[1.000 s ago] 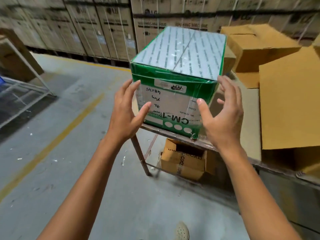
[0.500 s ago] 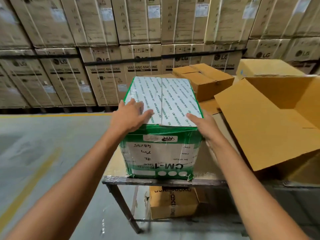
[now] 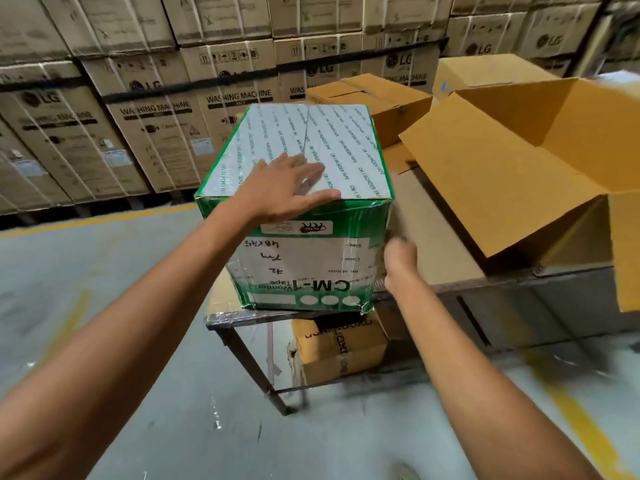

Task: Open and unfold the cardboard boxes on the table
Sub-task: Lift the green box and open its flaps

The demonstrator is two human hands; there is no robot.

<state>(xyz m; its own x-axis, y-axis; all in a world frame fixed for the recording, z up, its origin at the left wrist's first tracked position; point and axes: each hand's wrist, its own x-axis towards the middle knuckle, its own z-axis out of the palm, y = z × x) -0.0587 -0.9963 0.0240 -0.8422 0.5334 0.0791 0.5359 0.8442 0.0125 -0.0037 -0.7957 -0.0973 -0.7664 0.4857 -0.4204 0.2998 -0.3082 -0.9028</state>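
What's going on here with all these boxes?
A person is working on a green-and-white box at the corner of a table. The left hand lies flat on its closed top; the right hand is at its right side, too blurred to tell the grip. An open brown box sits beside it.

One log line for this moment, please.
left hand: flat on green box top | right hand: at its right side, blurred | box: flaps closed, on table
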